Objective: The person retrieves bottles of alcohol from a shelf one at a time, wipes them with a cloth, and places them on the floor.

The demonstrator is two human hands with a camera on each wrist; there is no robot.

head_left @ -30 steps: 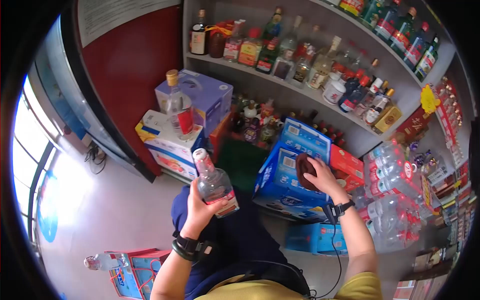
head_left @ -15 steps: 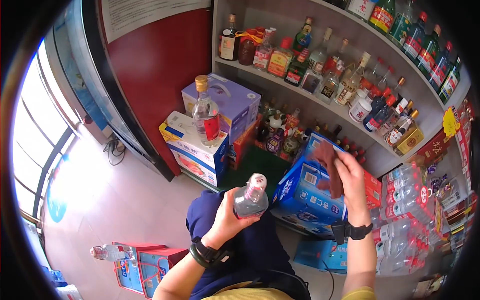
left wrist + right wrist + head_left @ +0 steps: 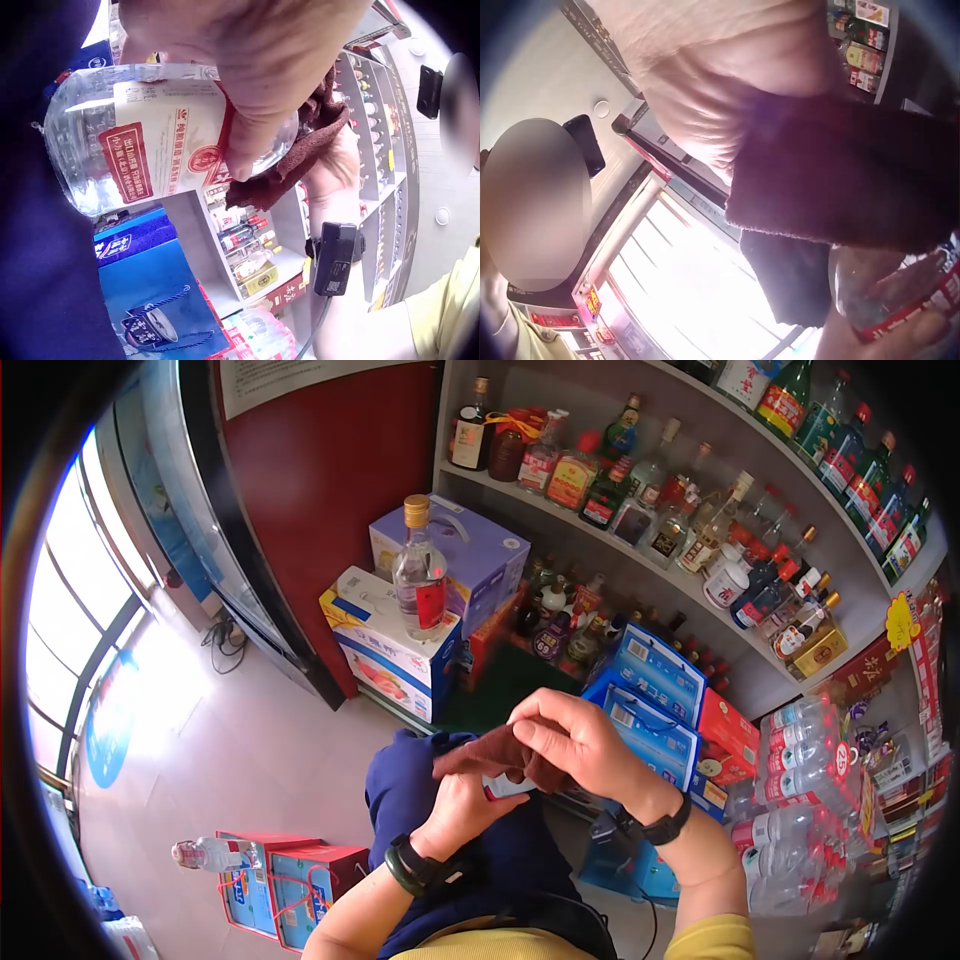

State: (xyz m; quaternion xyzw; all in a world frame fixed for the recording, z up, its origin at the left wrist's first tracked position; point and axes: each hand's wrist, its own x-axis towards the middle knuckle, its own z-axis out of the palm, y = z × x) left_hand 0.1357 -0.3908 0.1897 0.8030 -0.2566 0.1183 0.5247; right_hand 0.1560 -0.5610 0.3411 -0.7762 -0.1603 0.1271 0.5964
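My left hand [image 3: 462, 815] grips a clear glass liquor bottle [image 3: 169, 139] with a white and red label, held over my lap. In the left wrist view the thumb lies across the label. My right hand [image 3: 575, 745] holds a brown cloth [image 3: 490, 752] over the neck end of the bottle, fingers bent over the fabric. The cap and neck are hidden under the cloth. In the right wrist view the cloth [image 3: 832, 180] hangs from the palm, and part of the bottle [image 3: 885, 289] shows below it.
A clear bottle with a gold cap [image 3: 420, 585] stands on a white carton [image 3: 390, 660], beside a purple box [image 3: 490, 550]. Blue boxes [image 3: 650, 735] and packs of water bottles [image 3: 800, 760] are on the right. Shelves [image 3: 620, 540] hold many bottles. Another bottle [image 3: 215, 854] lies on gift bags [image 3: 290, 890].
My right hand has lifted the brown cloth off the blue boxes and brought it left onto the bottle's neck. The left hand has tilted the bottle and drawn it in over the lap.
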